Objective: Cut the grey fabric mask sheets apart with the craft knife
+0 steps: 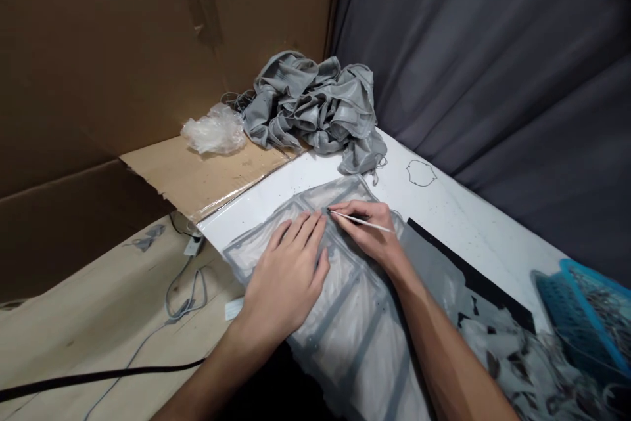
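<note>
A grey, partly see-through sheet (345,316) with darker grey bands and small dots lies over the white table and runs down toward me. My left hand (290,270) rests flat on its upper part, fingers spread and holding nothing. Just to the right, my right hand (367,227) pinches a thin white stick-like tool (369,222). The tool's dark tip touches or hovers right over a grey band, close to my left fingertips; which of the two I cannot tell.
Crumpled grey material (315,102) and clear plastic (214,130) lie at the back, the plastic on cardboard (217,175). A thin dark loop (421,173) is on the white table (458,211). Grey scraps (517,355) and a blue basket (572,316) stand right. A cable (170,316) lies left.
</note>
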Tool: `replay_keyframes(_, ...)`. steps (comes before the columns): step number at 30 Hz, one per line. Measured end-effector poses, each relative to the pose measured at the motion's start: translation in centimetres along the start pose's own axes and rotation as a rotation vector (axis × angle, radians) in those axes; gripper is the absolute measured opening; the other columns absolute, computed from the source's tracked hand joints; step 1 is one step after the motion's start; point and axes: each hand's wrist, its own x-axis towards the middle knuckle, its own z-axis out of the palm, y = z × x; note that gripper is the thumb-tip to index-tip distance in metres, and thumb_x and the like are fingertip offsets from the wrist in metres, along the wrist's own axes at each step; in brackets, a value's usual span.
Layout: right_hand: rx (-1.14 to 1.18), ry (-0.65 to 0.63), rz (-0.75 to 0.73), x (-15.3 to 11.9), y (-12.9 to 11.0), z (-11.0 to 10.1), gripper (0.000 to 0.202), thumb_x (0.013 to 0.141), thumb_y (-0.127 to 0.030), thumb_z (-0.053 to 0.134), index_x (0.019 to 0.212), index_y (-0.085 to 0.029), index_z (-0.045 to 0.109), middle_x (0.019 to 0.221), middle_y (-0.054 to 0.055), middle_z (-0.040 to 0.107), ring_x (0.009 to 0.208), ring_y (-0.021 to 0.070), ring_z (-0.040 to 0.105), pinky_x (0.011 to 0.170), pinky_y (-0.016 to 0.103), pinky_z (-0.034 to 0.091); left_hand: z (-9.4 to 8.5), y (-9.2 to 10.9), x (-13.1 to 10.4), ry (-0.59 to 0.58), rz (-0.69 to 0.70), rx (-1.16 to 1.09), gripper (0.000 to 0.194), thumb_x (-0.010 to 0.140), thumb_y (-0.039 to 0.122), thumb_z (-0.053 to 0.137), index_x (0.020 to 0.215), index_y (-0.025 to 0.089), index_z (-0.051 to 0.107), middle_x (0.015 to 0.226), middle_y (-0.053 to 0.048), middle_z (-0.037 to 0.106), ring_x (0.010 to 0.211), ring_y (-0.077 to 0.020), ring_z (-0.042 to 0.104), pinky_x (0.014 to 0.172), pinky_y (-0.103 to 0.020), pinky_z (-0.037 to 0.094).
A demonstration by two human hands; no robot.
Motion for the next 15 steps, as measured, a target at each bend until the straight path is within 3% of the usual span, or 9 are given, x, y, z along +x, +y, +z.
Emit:
replay_keyframes(6, -0.008, 0.015, 0.002, -0.05, -0.24, 0.38, 0.014, 0.099, -0.038, 0.082, 0.093, -0.026, 0.088, 0.107, 0.005, 0.09, 0.099, 0.0279, 0.086, 0.093, 0.039, 0.067, -0.14, 0.16, -0.12, -0.008, -0.013, 0.014, 0.059, 0.116, 0.03, 0.041, 0.17, 0.007, 0.049, 0.177, -0.016, 0.051, 0.162, -0.0307, 0.051, 0.135, -0.053, 0.04)
replay_keyframes(15, -0.046, -0.007, -0.015, 0.08, -0.16, 0.31, 0.016, 0.098, -0.039, 0.083, 0.09, -0.027, 0.088, 0.108, 0.006, 0.09, 0.096, 0.0296, 0.087, 0.091, 0.042, 0.069, 0.03, 0.13, 0.09, -0.017, -0.014, 0.007, 0.058, 0.116, 0.031, 0.04, 0.169, 0.008, 0.051, 0.176, -0.015, 0.052, 0.162, -0.0312, 0.052, 0.134, -0.055, 0.041)
